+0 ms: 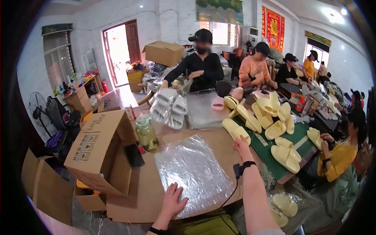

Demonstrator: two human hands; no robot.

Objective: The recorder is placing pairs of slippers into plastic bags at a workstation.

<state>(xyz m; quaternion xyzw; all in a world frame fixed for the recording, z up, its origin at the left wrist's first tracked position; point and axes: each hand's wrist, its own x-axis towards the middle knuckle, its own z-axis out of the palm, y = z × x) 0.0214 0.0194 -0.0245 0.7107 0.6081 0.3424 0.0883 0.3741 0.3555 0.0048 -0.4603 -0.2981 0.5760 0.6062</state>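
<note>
My left hand (172, 201) lies flat, fingers apart, on the near left corner of a stack of clear plastic bags (196, 168) on the brown table (147, 184). My right hand (241, 144) reaches forward and touches the heel of a pale yellow slipper (234, 129) lying just past the bags; whether the fingers grip it is hidden. More yellow slippers (274, 117) are spread on a green mat (270, 154) to the right.
An open cardboard box (100, 150) lies on its side at the left, with a green-capped bottle (146, 134) and a dark phone (134, 155) beside it. Bagged grey slippers (169, 107) sit farther back. Several people sit around the tables behind and at right.
</note>
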